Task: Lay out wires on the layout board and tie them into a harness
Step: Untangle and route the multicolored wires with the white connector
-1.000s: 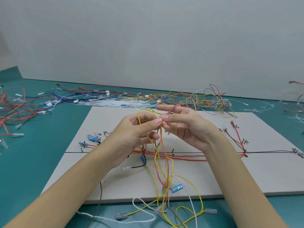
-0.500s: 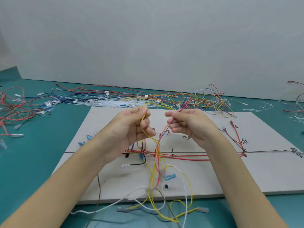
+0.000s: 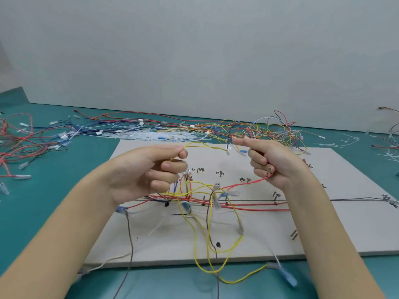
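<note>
Left hand: the left hand is raised above the layout board, thumb and forefinger pinching a yellow wire; the other fingers are curled under.
Right hand: the right hand is raised opposite it, fingers curled round a red wire that leaves the palm toward the left hand; forefinger and thumb meet at the top, apparently on a fine lead, though blur prevents confirmation.
Yellow wire: arches between the two hands, then drops below the left hand in slack loops that hang past the near edge of the board.
Red wire: runs down from the right hand into the routed bundle lying on the board beneath both hands.
Risk, snagging: the slack yellow loops cross the red wire and a dark wire below the hands; spreading the hands further would likely tighten these crossings into a knot.
Risk, displacement: tension on the red wire may lift the routed bundle off its marked line.
Risk, terminals: loose blue connectors near the right forearm may catch in a loop and be dragged.
Risk, mixing: the spare wire pile just beyond the right hand could be hooked by its fingers.
</note>
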### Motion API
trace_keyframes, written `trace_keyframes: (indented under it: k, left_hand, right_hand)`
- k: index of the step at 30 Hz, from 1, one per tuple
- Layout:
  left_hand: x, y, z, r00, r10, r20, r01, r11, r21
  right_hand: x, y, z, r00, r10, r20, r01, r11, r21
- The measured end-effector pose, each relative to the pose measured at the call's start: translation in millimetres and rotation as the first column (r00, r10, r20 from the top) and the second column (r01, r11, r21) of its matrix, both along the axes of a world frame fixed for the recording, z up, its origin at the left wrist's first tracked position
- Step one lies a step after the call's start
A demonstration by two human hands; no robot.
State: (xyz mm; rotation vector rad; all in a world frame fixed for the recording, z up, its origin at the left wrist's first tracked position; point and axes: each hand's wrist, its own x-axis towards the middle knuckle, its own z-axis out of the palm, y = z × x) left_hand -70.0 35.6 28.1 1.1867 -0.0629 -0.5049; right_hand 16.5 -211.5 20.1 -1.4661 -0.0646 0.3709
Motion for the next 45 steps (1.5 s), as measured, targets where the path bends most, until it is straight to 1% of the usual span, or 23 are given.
trace_keyframes:
  k: [3, 5, 6, 8, 9, 11, 13, 15, 17, 19, 21, 24, 26, 29, 32, 34, 37, 39, 41, 43, 45]
  left_hand:
    - [0.3, -5.6, -1.0, 1.0, -0.024, 0.004, 0.025, 0.985, -0.171]
    - [0.1, -9.0, -4.6, 0.995, -0.074, 0.07, 0.089, 0.965, -0.245]
    - [-0.4, -11.2, -7.2, 0.988, -0.106, 0.115, 0.13, 0.966, -0.221]
    - [-1.8, -18.7, -12.4, 0.967, -0.169, 0.19, 0.186, 0.98, -0.076]
    - [-2.8, -24.1, -14.6, 0.96, -0.188, 0.208, 0.194, 0.981, -0.007]
    - [-4.6, -35.6, -19.9, 0.954, -0.21, 0.214, 0.199, 0.977, 0.076]
    - [-7.0, -45.4, -25.0, 0.951, -0.224, 0.213, 0.195, 0.969, 0.149]
    - [-9.7, -51.8, -29.6, 0.943, -0.238, 0.231, 0.181, 0.953, 0.244]
    - [-12.8, -56.7, -32.3, 0.927, -0.29, 0.238, 0.207, 0.925, 0.319]
    - [-15.4, -60.0, -33.4, 0.913, -0.346, 0.218, 0.258, 0.901, 0.349]
    - [-17.2, -62.9, -33.0, 0.905, -0.371, 0.206, 0.279, 0.887, 0.368]
    - [-18.3, -68.7, -34.1, 0.903, -0.377, 0.209, 0.268, 0.871, 0.413]
    - [-19.2, -71.7, -35.4, 0.891, -0.402, 0.212, 0.284, 0.856, 0.431]
    - [-21.6, -74.1, -37.5, 0.847, -0.48, 0.228, 0.354, 0.83, 0.432]
    - [-23.0, -77.9, -40.9, 0.853, -0.455, 0.256, 0.333, 0.852, 0.404]
    - [-23.6, -79.1, -41.6, 0.871, -0.411, 0.27, 0.294, 0.875, 0.385]
    - [-21.3, -72.5, -37.3, 0.884, -0.371, 0.284, 0.291, 0.913, 0.285]
    - [-18.2, -64.1, -32.2, 0.896, -0.326, 0.303, 0.28, 0.942, 0.185]
    - [-15.4, -55.9, -26.6, 0.907, -0.283, 0.313, 0.274, 0.959, 0.073]
    - [-13.2, -49.7, -22.6, 0.915, -0.242, 0.322, 0.268, 0.963, -0.038]
    - [-12.2, -45.1, -19.2, 0.93, -0.188, 0.315, 0.237, 0.964, -0.122]
  right_hand:
    - [0.3, -0.3, 1.0, 1.0, 0.001, -0.03, 0.001, 0.995, 0.097]
    - [-0.7, 2.3, 1.4, 0.998, 0.011, -0.066, 0.002, 0.98, 0.197]
    - [-1.7, 4.9, 1.0, 0.996, 0.019, -0.081, 0.001, 0.969, 0.248]
    - [-3.8, 12.1, -0.5, 0.993, 0.037, -0.113, 0.005, 0.938, 0.348]
    - [-5.0, 16.2, -1.3, 0.99, 0.046, -0.135, 0.011, 0.918, 0.396]
    - [-7.3, 23.8, -2.5, 0.981, 0.063, -0.185, 0.039, 0.866, 0.499]
    - [-9.1, 29.6, -3.3, 0.972, 0.042, -0.229, 0.107, 0.792, 0.601]
    - [-9.8, 32.8, -4.5, 0.962, -0.029, -0.272, 0.213, 0.706, 0.675]
    - [-10.0, 34.2, -5.5, 0.948, -0.117, -0.295, 0.299, 0.643, 0.705]
    - [-10.2, 34.9, -5.4, 0.94, -0.184, -0.287, 0.338, 0.616, 0.711]
    - [-10.4, 34.9, -4.3, 0.938, -0.233, -0.258, 0.348, 0.615, 0.707]
    - [-11.5, 36.2, -3.1, 0.937, -0.275, -0.217, 0.346, 0.63, 0.696]
    - [-12.3, 37.2, -3.6, 0.93, -0.297, -0.218, 0.363, 0.64, 0.677]
    - [-11.9, 37.4, -5.6, 0.909, -0.336, -0.247, 0.412, 0.634, 0.654]
    - [-11.4, 37.4, -7.3, 0.899, -0.353, -0.26, 0.434, 0.629, 0.645]
    - [-12.3, 38.1, -8.1, 0.913, -0.33, -0.238, 0.404, 0.66, 0.634]
    - [-14.3, 38.9, -6.9, 0.959, -0.228, -0.167, 0.282, 0.729, 0.623]
    - [-16.7, 38.0, -4.0, 0.99, -0.095, -0.107, 0.141, 0.766, 0.627]
    - [-20.0, 36.8, -0.6, 0.997, 0.072, -0.014, -0.049, 0.8, 0.598]
    - [-24.5, 37.1, 2.4, 0.973, 0.209, 0.097, -0.229, 0.838, 0.495]
    - [-30.5, 39.1, 4.5, 0.936, 0.308, 0.172, -0.351, 0.858, 0.375]
